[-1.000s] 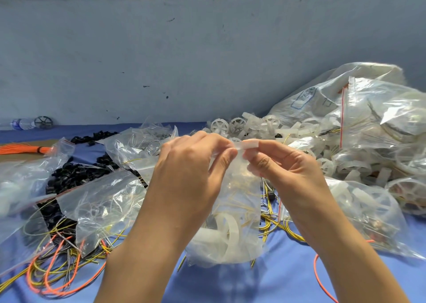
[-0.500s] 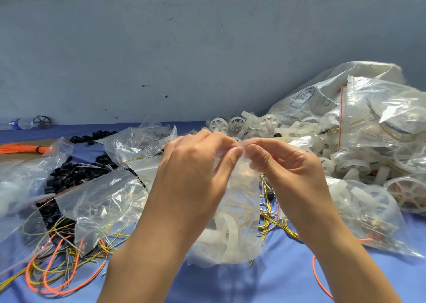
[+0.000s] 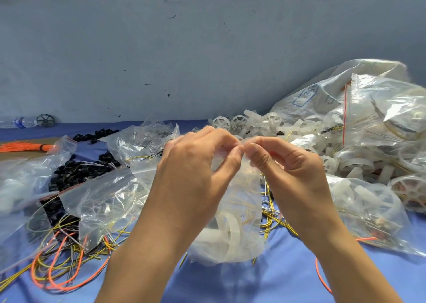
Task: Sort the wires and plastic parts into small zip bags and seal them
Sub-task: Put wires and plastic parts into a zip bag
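**Item: small zip bag [image 3: 239, 210], in hand.** Clear, thin, crinkled film, pouch-shaped. It hangs over the middle of the blue cloth table [image 3: 288, 277], its bottom resting on or just above the cloth; which one cannot be told. Contents: translucent white plastic rings [image 3: 228, 231], smooth and curved, bunched at the bottom, with fine yellowish wires [image 3: 242, 200] above them.

**Left hand [image 3: 196, 171].** Thumb and forefinger pressed together on the bag's top strip, other fingers curled behind it.

**Right hand [image 3: 292, 166].** Thumb and forefinger likewise clamped on the same strip, just beside the left thumb tip, the two almost touching.

**Surroundings.**
- Loose wires [image 3: 64, 266]: orange and yellow, thin, looped and tangled, front left.
- Black plastic parts [image 3: 76, 171]: small, ring-like, matt, heaped at left.
- Clear bag [image 3: 103, 196]: glossy, wrinkled, lying over the black heap and the wires.
- Orange wire bundle [image 3: 20, 146]: straight strands, tied with a dark band, far left.
- White spoked wheels [image 3: 239, 122]: round, translucent, piled behind the hands.
- Large bags [image 3: 380, 109]: clear, creased, one with a red seal line, stacked at right.
- Filled bag [image 3: 368, 210]: flat on the cloth, right of the right hand.
- Wall [image 3: 207, 61]: grey-blue, scuffed, matt.
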Tool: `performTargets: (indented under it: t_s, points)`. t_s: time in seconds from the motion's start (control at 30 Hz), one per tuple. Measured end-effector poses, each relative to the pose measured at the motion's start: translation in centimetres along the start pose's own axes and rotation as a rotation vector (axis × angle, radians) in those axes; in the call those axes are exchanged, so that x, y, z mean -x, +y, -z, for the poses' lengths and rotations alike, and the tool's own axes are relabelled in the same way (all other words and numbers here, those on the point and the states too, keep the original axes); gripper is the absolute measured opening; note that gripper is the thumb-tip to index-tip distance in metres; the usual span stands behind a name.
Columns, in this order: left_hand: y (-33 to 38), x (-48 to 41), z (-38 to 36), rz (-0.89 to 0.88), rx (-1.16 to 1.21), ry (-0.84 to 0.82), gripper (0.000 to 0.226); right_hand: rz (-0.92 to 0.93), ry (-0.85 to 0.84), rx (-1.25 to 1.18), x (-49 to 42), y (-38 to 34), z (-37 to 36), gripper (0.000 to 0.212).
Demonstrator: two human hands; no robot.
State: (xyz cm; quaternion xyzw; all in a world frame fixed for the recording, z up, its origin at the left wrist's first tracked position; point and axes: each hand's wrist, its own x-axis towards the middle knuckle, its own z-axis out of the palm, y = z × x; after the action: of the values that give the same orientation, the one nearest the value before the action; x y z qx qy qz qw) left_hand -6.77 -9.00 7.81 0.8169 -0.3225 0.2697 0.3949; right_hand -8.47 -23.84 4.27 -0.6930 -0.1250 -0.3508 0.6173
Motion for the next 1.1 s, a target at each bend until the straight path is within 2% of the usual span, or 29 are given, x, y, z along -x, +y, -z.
performTargets:
  t_s: [0.3,0.5,0.73,0.9,1.1]
  points:
    - [0.1,0.0,-0.4,0.04,-0.012,0.024,0.008,-0.094,-0.008,-0.072,0.0,0.4,-0.6,0.013]
    - [0.5,0.0,-0.4,0.01,-0.084,0.009,0.02,-0.137,0.089,-0.051,0.3,0.7,-1.1,0.015]
    - [-0.1,0.0,0.4,0.008,-0.154,-0.014,0.02,-0.17,0.156,-0.035,-0.1,1.0,-0.6,0.023]
    - [-0.7,0.1,1.1,0.017,-0.16,-0.042,0.021,-0.179,0.206,-0.015,-0.3,1.2,0.3,0.009]
    - [-1.5,0.3,2.0,0.032,-0.161,-0.062,0.021,-0.171,0.264,0.005,-0.5,1.6,1.1,0.011]
